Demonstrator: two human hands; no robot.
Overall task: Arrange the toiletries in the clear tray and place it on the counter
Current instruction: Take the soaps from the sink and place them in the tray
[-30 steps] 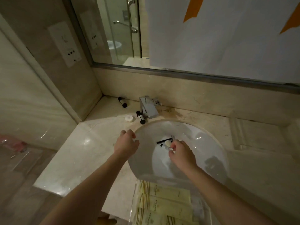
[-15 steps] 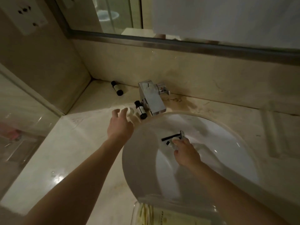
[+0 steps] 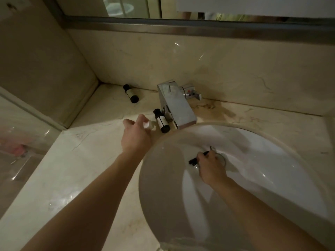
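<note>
While both hands work around the sink (image 3: pixel 272 187), the toiletries can be counted: two small dark bottles, one small white round item, and one thin black item with some small pieces beside it. The first bottle (image 3: pixel 130 93) lies on the tabletop (image 3: pixel 72 169) well behind the sink, near the wall corner. The second bottle (image 3: pixel 161 121) lies just behind the rim of the sink, touching or almost touching the base of the faucet (image 3: pixel 176 105). The left hand (image 3: pixel 136 136) is just left of this bottle, at the sink's rim, and its fingers pinch the white round item (image 3: pixel 146 124). The right hand (image 3: pixel 211 166) is inside the sink, at the drain (image 3: pixel 222 158), and its curled fingers grip the black item (image 3: pixel 194 160); what else it holds I cannot tell. The clear tray does not show clearly; only a blurred transparent edge appears in front of the sink, at the bottom of the view.

The tabletop is pale marble with brown stains behind the sink. Behind it stands a marble wall, and above that a mirror (image 3: pixel 199 8) in a metal frame. Far left of the sink is a glass panel (image 3: pixel 21 142), with something pink behind it. The faucet is chrome and square, and it reaches over the sink's back rim, close beside the second bottle.
</note>
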